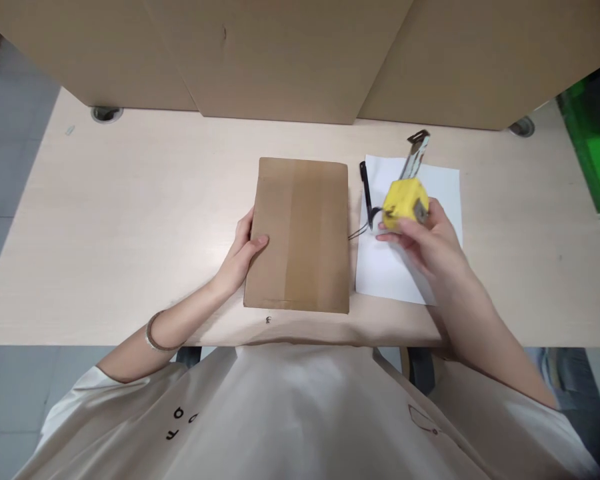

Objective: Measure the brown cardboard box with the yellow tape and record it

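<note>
A brown cardboard box (pixel 303 233) with a strip of tape down its middle lies before me on the table. My left hand (pixel 243 250) grips its left edge, thumb on top and fingers along the side. In my right hand (pixel 427 240) is a yellow tape measure (pixel 405 200), held above a white sheet of paper (pixel 380 273). A short length of its blade (pixel 415 157) sticks out, with the hook end pointing away from me. A dark cord hangs from the tape measure toward the box. Beside the box, a black pen (pixel 366 193) rests on the paper's left edge.
Tall cardboard panels (pixel 280 60) stand along the table's back edge. Cable holes (pixel 107 115) show near both back corners. A green object (pixel 597 160) is at the far right. The pale wooden table (pixel 130 200) ends just in front of my body.
</note>
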{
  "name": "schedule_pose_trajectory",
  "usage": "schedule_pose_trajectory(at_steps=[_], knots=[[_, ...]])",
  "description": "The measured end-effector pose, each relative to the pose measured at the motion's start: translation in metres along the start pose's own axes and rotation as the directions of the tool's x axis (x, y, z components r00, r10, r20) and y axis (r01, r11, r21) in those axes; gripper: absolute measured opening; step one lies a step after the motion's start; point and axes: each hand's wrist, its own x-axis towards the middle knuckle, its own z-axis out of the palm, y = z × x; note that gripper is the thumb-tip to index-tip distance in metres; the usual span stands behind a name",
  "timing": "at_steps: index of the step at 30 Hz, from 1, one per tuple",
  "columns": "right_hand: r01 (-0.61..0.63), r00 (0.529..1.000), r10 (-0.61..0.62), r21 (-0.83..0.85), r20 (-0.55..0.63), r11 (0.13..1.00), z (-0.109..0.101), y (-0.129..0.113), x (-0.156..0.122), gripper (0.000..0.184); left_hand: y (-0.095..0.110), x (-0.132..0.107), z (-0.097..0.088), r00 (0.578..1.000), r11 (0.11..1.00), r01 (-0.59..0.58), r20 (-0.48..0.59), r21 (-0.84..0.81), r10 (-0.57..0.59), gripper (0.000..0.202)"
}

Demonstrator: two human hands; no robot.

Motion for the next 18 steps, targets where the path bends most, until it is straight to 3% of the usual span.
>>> schedule_pose_trajectory(at_steps=[2, 6, 9, 12, 15, 18], knots=[[-0.031, 0.999, 0.029, 0.156, 0.019, 0.987, -0.005, -0.006, 0.010, 0.062, 0.002, 0.000, 0.001, 1.000, 1.000, 0.015, 0.004, -0.005, -0.015, 0.064], [-0.034, 0.997, 0.020, 0.180, 0.078, 0.983, -0.007, -0.011, 0.035, 0.042, 0.002, -0.003, -0.010, 0.996, 0.996, 0.074, 0.052, -0.044, -0.071, 0.068], [-0.068, 0.993, 0.051, 0.170, 0.105, 0.983, 0.001, -0.011, 0.058, 0.044, 0.003, -0.016, -0.033, 0.982, 0.999, 0.028, 0.188, -0.042, -0.020, 0.072], [-0.030, 0.998, 0.019, 0.219, 0.053, 0.975, 0.018, -0.014, 0.083, 0.047, 0.005, -0.038, -0.057, 0.929, 0.990, -0.112, 0.362, 0.087, 0.074, 0.106], [-0.014, 0.990, -0.017, 0.220, 0.138, 0.975, 0.040, -0.020, 0.103, 0.051, 0.007, -0.057, -0.068, 0.946, 0.944, -0.141, 0.323, 0.298, 0.040, 0.123], [-0.009, 0.959, -0.040, 0.171, 0.281, 0.985, 0.059, -0.026, 0.114, 0.060, 0.006, -0.065, -0.067, 0.969, 0.920, -0.150, 0.239, 0.361, 0.064, 0.108]])
